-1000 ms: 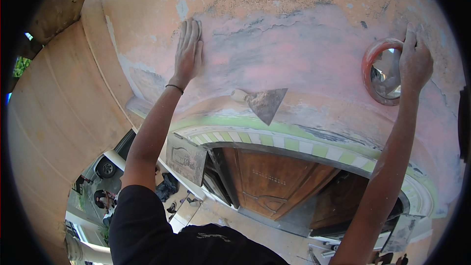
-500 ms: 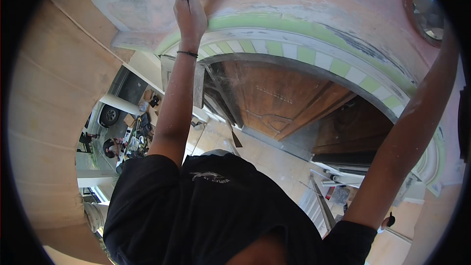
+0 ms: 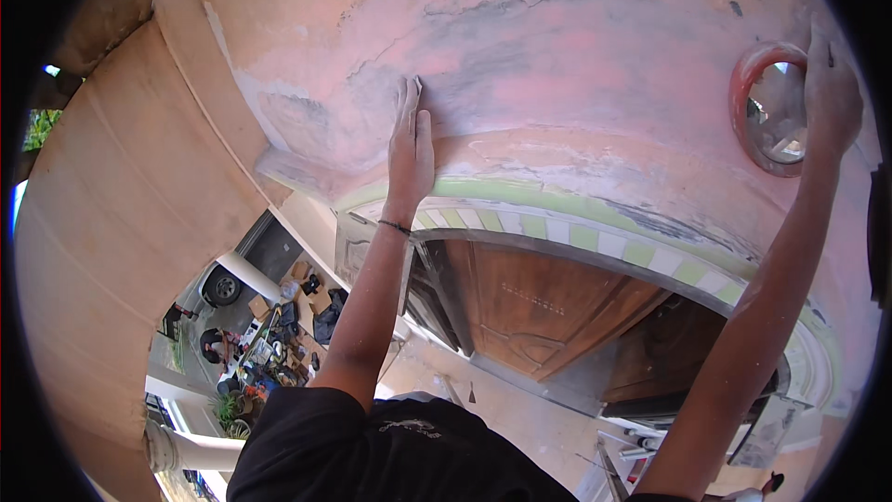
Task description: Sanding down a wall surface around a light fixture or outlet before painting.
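My left hand (image 3: 409,151) lies with its fingers stretched upward against the patchy pink wall (image 3: 557,65), above the green and white arch moulding (image 3: 520,223). A thin folded sheet with a pale edge, apparently sandpaper (image 3: 418,85), shows at its fingertips, pressed under the fingers. My right hand (image 3: 832,98) is raised at the far right, beside the round mirror-like pane with a red rim (image 3: 741,116). Its fingers are extended against the wall, and I see nothing held in it. Both forearms look dusty.
Below the arch is a brown wooden door (image 3: 530,302), partly ajar. A curved beige surface (image 3: 111,251) fills the left. Far down at left are a person (image 3: 216,344), a parked vehicle's wheel (image 3: 223,286), boxes and clutter. Long rails (image 3: 611,469) stand at lower right.
The view has tilted up, showing more wall. My left hand, still on the wall with the sheet, sits lower in the picture. My right hand has come into view beside the round pane.
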A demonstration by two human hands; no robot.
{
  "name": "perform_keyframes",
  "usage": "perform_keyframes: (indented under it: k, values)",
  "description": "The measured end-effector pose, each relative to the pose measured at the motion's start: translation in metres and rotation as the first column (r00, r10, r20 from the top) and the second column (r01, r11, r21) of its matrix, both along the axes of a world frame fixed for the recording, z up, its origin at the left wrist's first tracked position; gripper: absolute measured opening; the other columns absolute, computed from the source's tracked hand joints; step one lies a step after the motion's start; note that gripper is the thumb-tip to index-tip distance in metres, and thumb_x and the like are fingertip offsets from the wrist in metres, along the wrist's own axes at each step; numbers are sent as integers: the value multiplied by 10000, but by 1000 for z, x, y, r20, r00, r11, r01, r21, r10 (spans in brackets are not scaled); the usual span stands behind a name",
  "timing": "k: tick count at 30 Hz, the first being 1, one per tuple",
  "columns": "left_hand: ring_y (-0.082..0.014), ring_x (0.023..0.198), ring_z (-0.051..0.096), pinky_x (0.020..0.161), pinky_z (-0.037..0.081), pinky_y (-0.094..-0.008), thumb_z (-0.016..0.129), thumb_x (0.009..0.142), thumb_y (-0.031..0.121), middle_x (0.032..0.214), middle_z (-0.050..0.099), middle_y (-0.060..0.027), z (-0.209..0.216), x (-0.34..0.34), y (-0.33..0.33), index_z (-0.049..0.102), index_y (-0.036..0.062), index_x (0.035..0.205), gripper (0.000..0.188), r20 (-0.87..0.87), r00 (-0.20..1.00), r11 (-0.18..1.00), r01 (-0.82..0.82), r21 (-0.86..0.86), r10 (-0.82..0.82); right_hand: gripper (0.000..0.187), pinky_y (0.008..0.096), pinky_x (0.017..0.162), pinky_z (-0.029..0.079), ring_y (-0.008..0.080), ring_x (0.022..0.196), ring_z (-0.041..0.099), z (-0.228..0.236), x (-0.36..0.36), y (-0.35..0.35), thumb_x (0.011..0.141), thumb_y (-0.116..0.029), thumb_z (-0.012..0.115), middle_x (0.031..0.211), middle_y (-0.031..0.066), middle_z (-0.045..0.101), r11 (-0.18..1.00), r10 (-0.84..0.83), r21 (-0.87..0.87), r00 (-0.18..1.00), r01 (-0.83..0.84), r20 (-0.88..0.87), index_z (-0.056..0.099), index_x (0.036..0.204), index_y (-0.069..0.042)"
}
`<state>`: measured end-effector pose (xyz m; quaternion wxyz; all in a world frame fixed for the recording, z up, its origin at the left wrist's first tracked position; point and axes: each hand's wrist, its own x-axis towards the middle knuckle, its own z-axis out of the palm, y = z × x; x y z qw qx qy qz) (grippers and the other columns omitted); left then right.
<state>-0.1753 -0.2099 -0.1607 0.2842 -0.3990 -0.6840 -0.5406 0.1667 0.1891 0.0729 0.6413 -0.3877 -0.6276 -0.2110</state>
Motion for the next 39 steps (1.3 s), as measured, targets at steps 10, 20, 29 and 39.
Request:
perform_keyframes:
  k: [10, 20, 29, 39]
  values:
    - [-379, 1590, 155, 1281, 171, -417, 385, 1106, 154, 1705, 204, -228, -1, -29, 6, 304, 2, 1611, 533, -26, 999, 999, 39, 5, -39, 651, 463, 910, 547, 357, 996, 733, -2, -24, -20, 1018, -661, 440, 1042, 152, 779, 988, 8, -153, 993, -26, -117, 814, 1073, -131]
    - [-451, 1568, 187, 1267, 180, -525, 387, 1104, 167, 1685, 275, -222, 81, -68, 63, 348, -10, 1595, 524, -264, 894, 900, -263, 346, 363, 612, 459, 853, 552, 369, 916, 736, -5, -18, -29, 1026, -612, 485, 942, 144, 783, 989, 93, -105, 988, -106, -127, 813, 1026, -95]
    - [-466, 1575, 116, 1283, 119, -496, 396, 1105, 168, 1690, 246, -232, 159, -120, 34, 361, -7, 1587, 514, -38, 947, 822, -257, 507, 320, 611, 500, 840, 561, 385, 870, 739, -3, -23, -41, 1048, -556, 458, 917, 183, 771, 990, 115, -71, 985, -125, -126, 812, 979, -63]
    - [-459, 1566, 174, 1271, 162, -507, 392, 1107, 178, 1660, 278, -280, 145, -111, 47, 361, -22, 1583, 517, -161, 910, 846, -275, 456, 383, 590, 472, 815, 542, 370, 855, 728, -7, -23, -48, 1044, -551, 497, 869, 179, 758, 993, 104, -41, 985, -111, -139, 798, 958, -51]
